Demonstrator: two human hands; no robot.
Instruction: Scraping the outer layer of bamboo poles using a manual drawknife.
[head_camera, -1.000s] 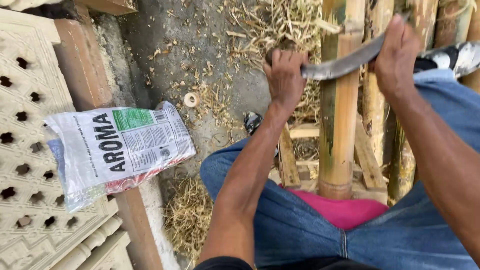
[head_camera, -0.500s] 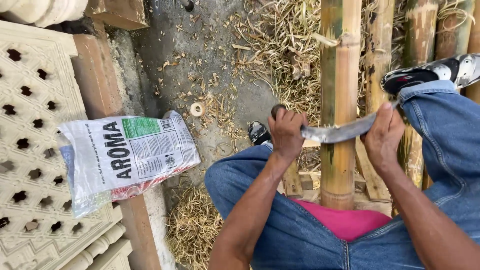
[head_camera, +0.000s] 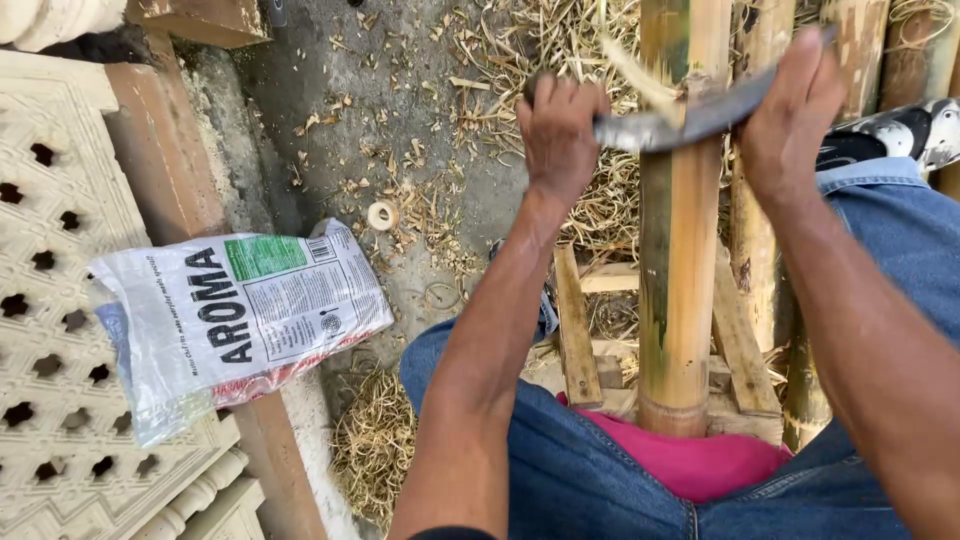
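Observation:
A thick bamboo pole (head_camera: 682, 250) stands lengthwise in front of me, its near end resting against a pink cloth (head_camera: 690, 462) on my lap. A curved metal blade (head_camera: 690, 122) lies across the pole high up. My left hand (head_camera: 560, 125) grips the blade's left end. My right hand (head_camera: 790, 110) is closed over its right end. A thin pale shaving (head_camera: 632, 72) curls up off the pole just above the blade.
More bamboo poles (head_camera: 850, 60) lie to the right over a low wooden frame (head_camera: 575, 330). Straw-like shavings (head_camera: 520, 60) litter the concrete ground. A white printed plastic bag (head_camera: 235, 315) rests on a perforated pale slab (head_camera: 60, 300) at left. A small ring (head_camera: 382, 214) lies on the ground.
Both hands have pushed the blade back up the pole, away from my body, after drawing it down toward me half a second ago. A shaving now stands off the pole.

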